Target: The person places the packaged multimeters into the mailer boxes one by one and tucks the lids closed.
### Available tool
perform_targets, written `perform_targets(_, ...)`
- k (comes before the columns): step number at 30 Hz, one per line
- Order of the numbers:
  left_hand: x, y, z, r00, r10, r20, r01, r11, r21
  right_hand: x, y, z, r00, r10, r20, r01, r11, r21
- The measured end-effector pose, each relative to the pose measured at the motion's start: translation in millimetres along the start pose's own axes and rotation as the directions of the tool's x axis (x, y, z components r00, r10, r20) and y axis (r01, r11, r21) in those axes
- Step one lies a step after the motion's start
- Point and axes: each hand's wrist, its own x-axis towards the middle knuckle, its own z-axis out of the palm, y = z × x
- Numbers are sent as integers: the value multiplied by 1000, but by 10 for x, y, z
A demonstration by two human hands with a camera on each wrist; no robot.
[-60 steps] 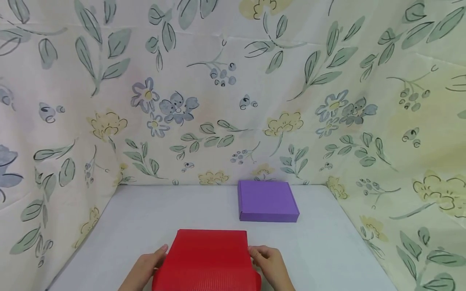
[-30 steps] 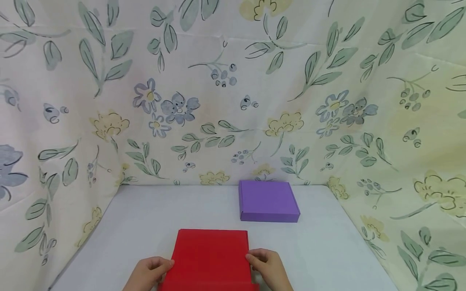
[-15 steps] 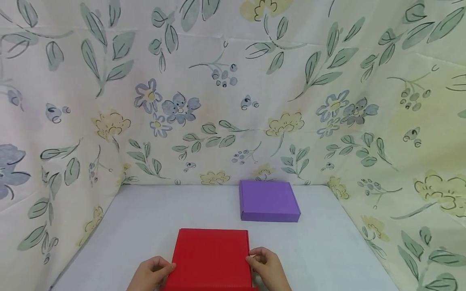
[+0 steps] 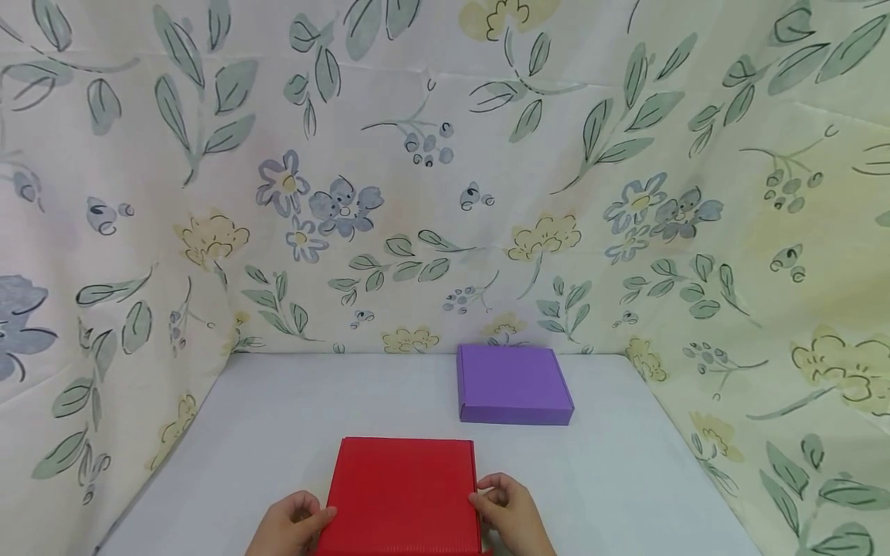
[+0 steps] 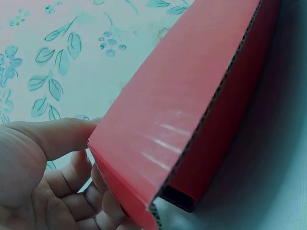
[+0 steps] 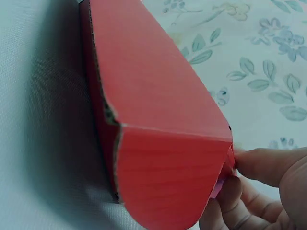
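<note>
A red cardboard box (image 4: 405,494) sits at the near edge of the head view, its flat lid facing up. My left hand (image 4: 290,525) grips its left edge, thumb on the lid's rim. In the left wrist view, the fingers (image 5: 98,203) curl against the red cardboard below the thumb. On the opposite edge, my right hand (image 4: 513,511) pinches the lid between thumb and fingers. A rounded red flap (image 6: 165,175) sticks out beside that hand in the right wrist view. The box's inside is hidden.
Farther back, slightly right of centre, a closed purple box (image 4: 514,378) lies on the white table (image 4: 299,409). Floral cloth (image 4: 417,193) hangs behind the table and along both sides.
The red lid has come down from a tilted position to lie flatter, and its front flap has dropped largely out of sight. Both hands shifted slightly along the edges. The purple box stayed put.
</note>
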Motion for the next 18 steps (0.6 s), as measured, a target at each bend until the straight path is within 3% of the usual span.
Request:
perform_targets(12, 37, -120, 26, 1000, -23, 1, 23, 1000, -21, 1, 53, 6, 1000, 11, 15, -11, 1000, -6)
perform_targets(18, 18, -86, 87, 997, -4, -75, 7, 999, 38, -1, 56, 18, 1000, 26, -11, -26, 1000, -11)
